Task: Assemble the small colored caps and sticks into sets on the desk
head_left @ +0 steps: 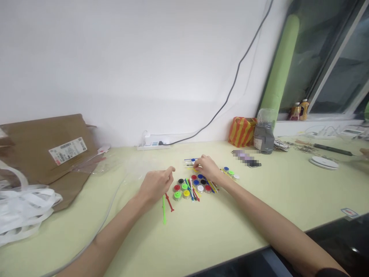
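My left hand (157,184) hovers over the table with its fingers curled in; whatever it may hold is hidden. Beneath it lie a green plastic arrow (164,211) and a red plastic arrow (169,202). Farther right, my right hand (208,167) has its fingertips closed at a yellow plastic arrow (190,168). A black arrow (189,165) and a blue arrow (188,159) lie just beyond. Between the hands sit several round, clear-based pieces with coloured tops, such as a green one (177,196) and a white one (200,188), with bundled arrows (192,191) among them.
Flattened cardboard (34,138) and a heap of white strapping (25,211) are at the left. A power strip (154,144) with a black cable lies by the wall. A phone (248,158), a striped bag (242,132) and a white disc (323,162) stand to the right.
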Demonstrator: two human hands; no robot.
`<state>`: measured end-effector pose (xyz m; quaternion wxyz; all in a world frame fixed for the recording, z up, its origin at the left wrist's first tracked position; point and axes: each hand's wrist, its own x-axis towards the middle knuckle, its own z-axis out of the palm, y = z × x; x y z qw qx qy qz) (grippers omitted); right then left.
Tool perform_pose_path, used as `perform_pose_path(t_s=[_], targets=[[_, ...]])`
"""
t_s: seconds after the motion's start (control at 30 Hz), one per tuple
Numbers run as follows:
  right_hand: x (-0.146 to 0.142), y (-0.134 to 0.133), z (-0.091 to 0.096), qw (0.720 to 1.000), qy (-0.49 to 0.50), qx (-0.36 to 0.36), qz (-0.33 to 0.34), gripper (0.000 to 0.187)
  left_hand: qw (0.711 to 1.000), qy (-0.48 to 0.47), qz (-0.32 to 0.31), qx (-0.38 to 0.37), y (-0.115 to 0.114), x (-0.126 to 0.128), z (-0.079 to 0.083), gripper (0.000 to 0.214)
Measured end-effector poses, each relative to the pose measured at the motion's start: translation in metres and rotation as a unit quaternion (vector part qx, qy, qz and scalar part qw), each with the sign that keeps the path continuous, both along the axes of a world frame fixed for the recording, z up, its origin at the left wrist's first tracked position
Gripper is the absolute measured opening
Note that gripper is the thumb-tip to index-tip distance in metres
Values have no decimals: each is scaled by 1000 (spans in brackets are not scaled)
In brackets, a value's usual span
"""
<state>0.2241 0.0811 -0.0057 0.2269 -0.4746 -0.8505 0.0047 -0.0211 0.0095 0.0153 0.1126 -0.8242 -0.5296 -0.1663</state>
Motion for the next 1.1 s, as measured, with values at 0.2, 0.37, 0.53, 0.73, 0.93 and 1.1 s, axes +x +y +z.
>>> perform_pose_path(t_s=[0.2,0.37,0.53,0.73,0.93,1.1], targets=[[2,17,-6,1000,13,9,-25,16,1000,2,-7,-9,0,-1,0,31],[2,16,-4,999,36,13,-26,16,1000,10,-7,-10,0,-1,1,32],[-17,-10,2,996,69,33,56,16,1000,27,-4,-3,3,-4,1,32],[-40,-33,5,988,7,47,144,13,1000,28,-3,5,4,-5,0,31],[-46,-39,2,985,45,28,166,12,999,40,1,2,3,-3,0,32],[-55,-47,0,985,12,17,172,8,999,41,2,-5,3,-3,0,31]])
